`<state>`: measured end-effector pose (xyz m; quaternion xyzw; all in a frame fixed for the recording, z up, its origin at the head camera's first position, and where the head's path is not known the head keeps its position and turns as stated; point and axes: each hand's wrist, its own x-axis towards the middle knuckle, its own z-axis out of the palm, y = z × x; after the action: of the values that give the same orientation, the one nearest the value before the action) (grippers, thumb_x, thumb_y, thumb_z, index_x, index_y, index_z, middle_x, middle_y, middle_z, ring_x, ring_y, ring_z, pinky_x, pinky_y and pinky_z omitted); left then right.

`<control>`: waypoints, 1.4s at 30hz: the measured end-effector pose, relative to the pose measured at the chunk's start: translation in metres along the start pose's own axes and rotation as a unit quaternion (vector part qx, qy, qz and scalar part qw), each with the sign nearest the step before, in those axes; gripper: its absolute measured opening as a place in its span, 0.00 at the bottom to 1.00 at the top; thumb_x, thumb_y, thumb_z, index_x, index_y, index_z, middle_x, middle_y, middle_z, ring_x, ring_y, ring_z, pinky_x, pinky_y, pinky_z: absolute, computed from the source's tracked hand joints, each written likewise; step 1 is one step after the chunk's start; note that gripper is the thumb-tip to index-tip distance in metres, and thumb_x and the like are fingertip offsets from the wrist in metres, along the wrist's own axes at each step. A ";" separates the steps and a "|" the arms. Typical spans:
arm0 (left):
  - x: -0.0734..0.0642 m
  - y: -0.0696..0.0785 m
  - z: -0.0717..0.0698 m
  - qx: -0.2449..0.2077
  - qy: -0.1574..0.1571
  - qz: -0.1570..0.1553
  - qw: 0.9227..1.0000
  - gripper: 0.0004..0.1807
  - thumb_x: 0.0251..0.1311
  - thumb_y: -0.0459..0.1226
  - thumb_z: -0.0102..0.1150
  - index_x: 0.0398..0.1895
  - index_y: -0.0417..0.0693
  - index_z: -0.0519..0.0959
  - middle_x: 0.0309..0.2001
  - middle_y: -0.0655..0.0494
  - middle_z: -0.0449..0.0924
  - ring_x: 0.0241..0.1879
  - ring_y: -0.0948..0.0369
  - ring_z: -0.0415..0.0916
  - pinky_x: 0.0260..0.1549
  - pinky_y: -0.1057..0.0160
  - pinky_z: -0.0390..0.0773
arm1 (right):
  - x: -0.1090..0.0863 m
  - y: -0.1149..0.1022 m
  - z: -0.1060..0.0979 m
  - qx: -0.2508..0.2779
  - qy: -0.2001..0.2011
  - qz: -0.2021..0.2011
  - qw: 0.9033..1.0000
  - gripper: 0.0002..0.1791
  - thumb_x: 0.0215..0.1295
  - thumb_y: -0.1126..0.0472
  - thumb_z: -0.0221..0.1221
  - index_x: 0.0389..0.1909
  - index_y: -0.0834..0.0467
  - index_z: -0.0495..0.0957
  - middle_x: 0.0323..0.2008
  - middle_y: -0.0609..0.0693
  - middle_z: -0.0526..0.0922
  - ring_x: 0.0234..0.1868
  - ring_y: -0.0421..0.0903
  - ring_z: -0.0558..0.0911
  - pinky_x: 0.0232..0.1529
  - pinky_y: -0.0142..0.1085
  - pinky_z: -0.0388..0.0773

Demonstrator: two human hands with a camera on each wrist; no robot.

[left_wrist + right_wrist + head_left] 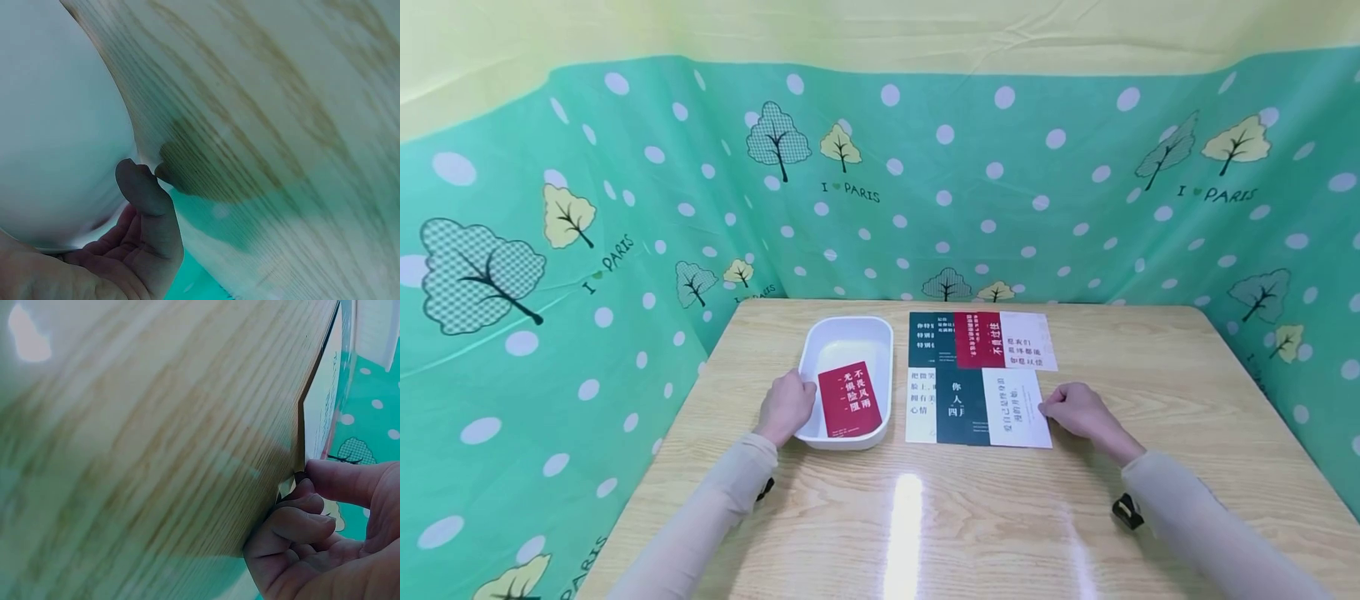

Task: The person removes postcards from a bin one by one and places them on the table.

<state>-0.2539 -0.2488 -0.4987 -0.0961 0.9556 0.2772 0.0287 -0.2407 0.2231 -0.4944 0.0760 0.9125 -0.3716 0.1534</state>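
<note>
My left hand grips the left side of a white plastic tub, thumb at its rim. The left wrist view shows the hand against the tub's wall. A red card with white Chinese writing leans inside the tub. My right hand pinches the right edge of a white printed card, the rightmost of the front row. In the right wrist view, thumb and finger of the hand meet at the corner of that card, just above the table.
Left of the pinched card, a dark green card and another white card overlap. Behind them lie dark green cards, red cards and a white card. A green patterned cloth encloses the wooden table.
</note>
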 end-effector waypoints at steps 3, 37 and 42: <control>0.000 0.001 0.000 0.001 0.002 0.000 1.000 0.19 0.76 0.37 0.46 0.55 0.27 0.75 0.30 0.45 0.77 0.27 0.54 0.77 0.25 0.59 0.81 | 0.000 -0.001 -0.001 -0.001 0.000 -0.001 1.000 0.11 0.75 0.61 0.60 0.43 0.68 0.79 0.36 0.58 0.78 0.35 0.51 0.75 0.35 0.39 0.71; -0.002 0.000 -0.001 -0.014 -0.001 0.000 1.000 0.21 0.77 0.37 0.45 0.58 0.25 0.74 0.31 0.45 0.78 0.26 0.54 0.78 0.24 0.60 0.82 | -0.002 0.000 0.002 0.003 0.007 -0.008 1.000 0.10 0.74 0.62 0.60 0.41 0.67 0.78 0.35 0.57 0.78 0.34 0.50 0.75 0.34 0.38 0.71; -0.002 0.000 -0.001 -0.013 -0.001 0.000 1.000 0.21 0.76 0.37 0.46 0.59 0.24 0.73 0.34 0.43 0.80 0.28 0.54 0.80 0.26 0.58 0.84 | -0.003 0.001 0.002 0.001 0.007 -0.011 1.000 0.10 0.74 0.62 0.60 0.40 0.67 0.78 0.34 0.57 0.77 0.33 0.50 0.75 0.33 0.38 0.70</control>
<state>-0.2520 -0.2488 -0.4980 -0.0959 0.9518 0.2901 0.0286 -0.2372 0.2223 -0.4955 0.0689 0.9141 -0.3733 0.1426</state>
